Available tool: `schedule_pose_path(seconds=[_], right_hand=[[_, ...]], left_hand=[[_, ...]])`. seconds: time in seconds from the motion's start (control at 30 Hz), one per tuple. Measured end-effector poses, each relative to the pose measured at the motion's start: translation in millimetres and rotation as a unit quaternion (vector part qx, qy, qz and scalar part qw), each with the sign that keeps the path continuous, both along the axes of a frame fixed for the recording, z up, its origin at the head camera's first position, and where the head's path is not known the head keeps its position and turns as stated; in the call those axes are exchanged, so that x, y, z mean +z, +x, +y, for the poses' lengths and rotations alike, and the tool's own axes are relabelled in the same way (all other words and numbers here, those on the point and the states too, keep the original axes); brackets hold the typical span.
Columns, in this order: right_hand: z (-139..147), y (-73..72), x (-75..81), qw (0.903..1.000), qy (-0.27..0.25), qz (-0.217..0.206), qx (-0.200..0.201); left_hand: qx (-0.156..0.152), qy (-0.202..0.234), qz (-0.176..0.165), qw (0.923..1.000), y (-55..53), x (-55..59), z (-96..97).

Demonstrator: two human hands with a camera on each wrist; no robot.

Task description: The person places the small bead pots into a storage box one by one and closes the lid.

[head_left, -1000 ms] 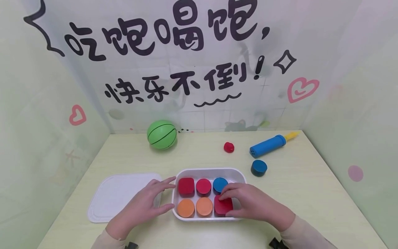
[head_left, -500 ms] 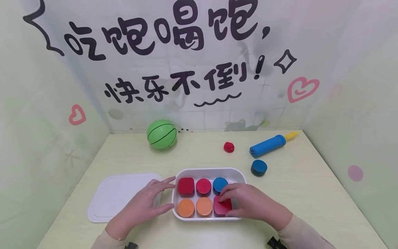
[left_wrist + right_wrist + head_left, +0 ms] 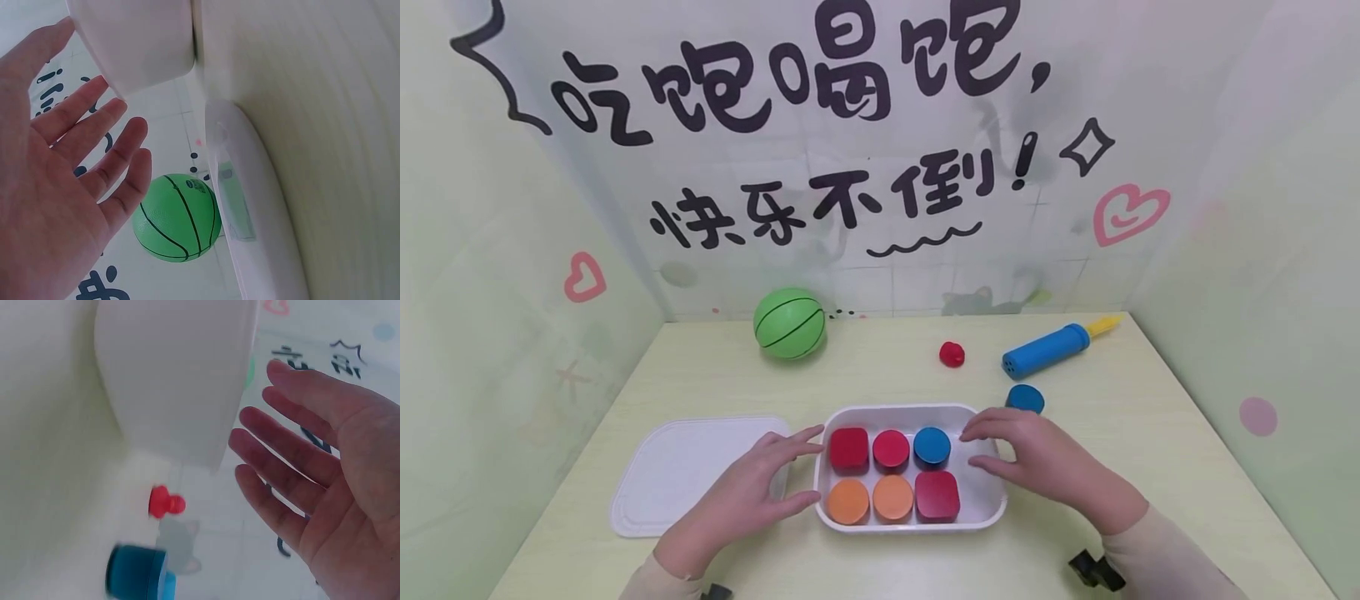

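A white plastic container (image 3: 983, 500) sits at the middle of the table, holding several blocks in two rows. At the back are a red rounded-square block (image 3: 848, 448), a red round block (image 3: 891, 449) and a blue round block (image 3: 932, 446). In front are two orange round blocks (image 3: 892, 497) and another red rounded-square block (image 3: 937, 496). My left hand (image 3: 752, 479) has its fingertips at the container's left rim, fingers relaxed. Over the right end hovers my right hand (image 3: 1037, 454), fingers loosely bent around nothing; the right wrist view shows its palm (image 3: 350, 487) bare.
Left of the container lies a white lid (image 3: 700, 467). A loose blue round block (image 3: 1026, 398) stands behind my right hand. Farther back are a green ball (image 3: 790, 323), a small red object (image 3: 952, 354) and a blue pump (image 3: 1047, 350) with a yellow tip.
My right hand has let go of the front red rounded-square block and moved right and slightly back, uncovering it. My left hand has stayed at the rim.
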State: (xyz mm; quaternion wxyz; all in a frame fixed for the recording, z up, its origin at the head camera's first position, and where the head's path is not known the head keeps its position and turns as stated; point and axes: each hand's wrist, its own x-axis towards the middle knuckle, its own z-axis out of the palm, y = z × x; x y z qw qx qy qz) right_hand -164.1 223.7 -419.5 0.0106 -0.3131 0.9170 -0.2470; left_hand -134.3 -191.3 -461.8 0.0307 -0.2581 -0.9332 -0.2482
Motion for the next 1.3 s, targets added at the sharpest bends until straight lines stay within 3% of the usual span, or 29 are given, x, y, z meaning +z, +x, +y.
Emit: schedule_pose_path(seconds=[0.17,0.37,0.5,0.87,1.3], right_hand=[[28,-12.3,-3.4,0.9959,-0.015,0.077,-0.045],[62,-30.2,-10.8,0.9911,-0.024,0.099,-0.086],[75,-37.8,-17.5,0.9907,-0.017,0.083,-0.107],[89,-56.4,-35.7,0.9928,-0.024,0.000,-0.118],[91,-67.1,-39.7,0.9941,-0.017,-0.012,-0.107]], left_hand=[[0.001,-0.006,0.000,1.0000,0.1,1.6,0.1],[-0.002,-0.005,0.001,1.0000,-0.3,1.6,0.1],[-0.004,-0.004,0.000,1.0000,0.3,2.8,0.2],[-0.003,-0.001,-0.005,1.0000,0.6,2.2,-0.4],[-0.004,-0.001,0.002,1.0000,1.4,3.5,1.0]])
